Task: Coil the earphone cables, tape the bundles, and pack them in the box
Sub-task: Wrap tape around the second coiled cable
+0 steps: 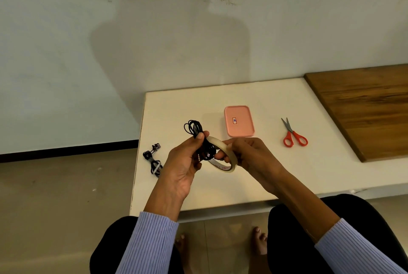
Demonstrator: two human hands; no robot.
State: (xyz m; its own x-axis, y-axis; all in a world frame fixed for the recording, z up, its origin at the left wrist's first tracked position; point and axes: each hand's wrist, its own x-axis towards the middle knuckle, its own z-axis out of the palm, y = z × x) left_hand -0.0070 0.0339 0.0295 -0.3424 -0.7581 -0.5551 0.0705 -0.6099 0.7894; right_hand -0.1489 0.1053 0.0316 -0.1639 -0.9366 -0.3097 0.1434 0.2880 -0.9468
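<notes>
Head view is showing a coiled black earphone cable (195,134) at centre frame, above the white table (265,167); the left hand (184,163) is gripping the coil, fingers curled round it. Just right of it, the right hand (245,154) is pinching a roll of tape (225,154), which is touching the coil's lower end. An already taped bundle (153,160) is lying at left of centre near the table edge. The pink box (239,121) is sitting above the hands with its lid on, and red scissors (294,133) are lying to the right, well apart. Risk, as judged: the coil could be springing loose if the grip slackens while tape is being pulled, and loops hanging free at the top could be snagging.
</notes>
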